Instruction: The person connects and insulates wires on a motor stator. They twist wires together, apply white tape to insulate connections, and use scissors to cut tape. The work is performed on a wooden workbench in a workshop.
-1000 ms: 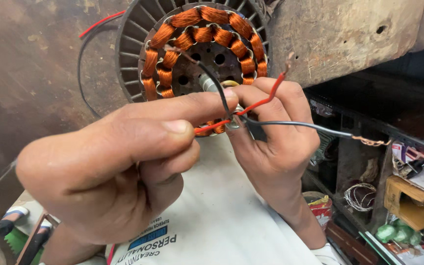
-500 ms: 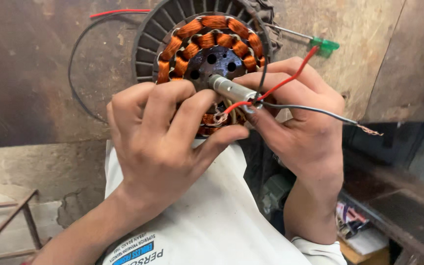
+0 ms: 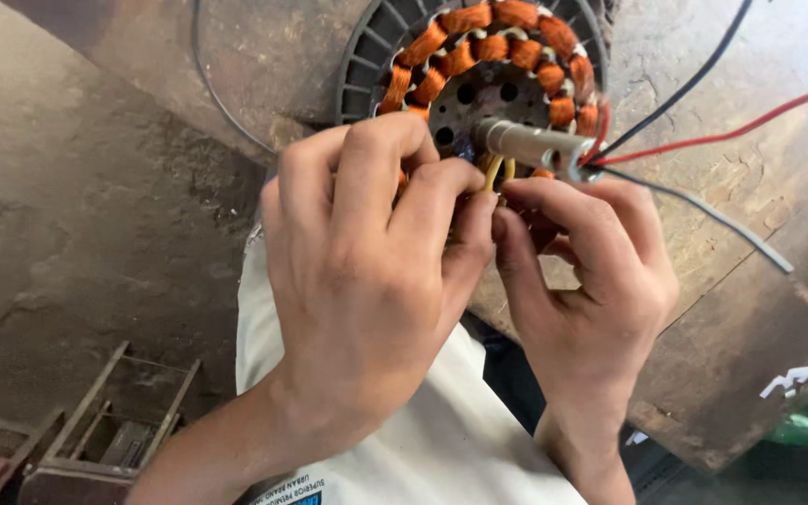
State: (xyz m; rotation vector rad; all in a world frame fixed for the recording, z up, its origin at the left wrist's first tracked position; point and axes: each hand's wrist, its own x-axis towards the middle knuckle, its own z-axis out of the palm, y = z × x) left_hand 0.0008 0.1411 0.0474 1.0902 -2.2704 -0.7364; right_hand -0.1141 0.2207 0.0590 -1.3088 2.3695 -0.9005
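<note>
At top centre of the frame, sitting against a worn board (image 3: 703, 309): stator (image 3: 497, 65) with copper coils, shaft (image 3: 530, 145) (steel) jutting out. Below, left hand (image 3: 367, 281) and right hand (image 3: 582, 281) pinching yellow leads (image 3: 496, 173); red wire (image 3: 722, 136) trailing right.

Left hand (image 3: 367, 281) raised, back toward camera, fingers curled, fingertips bent inward beside right hand. Right hand (image 3: 582, 281) close to it, thumb and index tip touching left thumb, other fingers folded. Both forearms come up from below, wrists near together.
</note>
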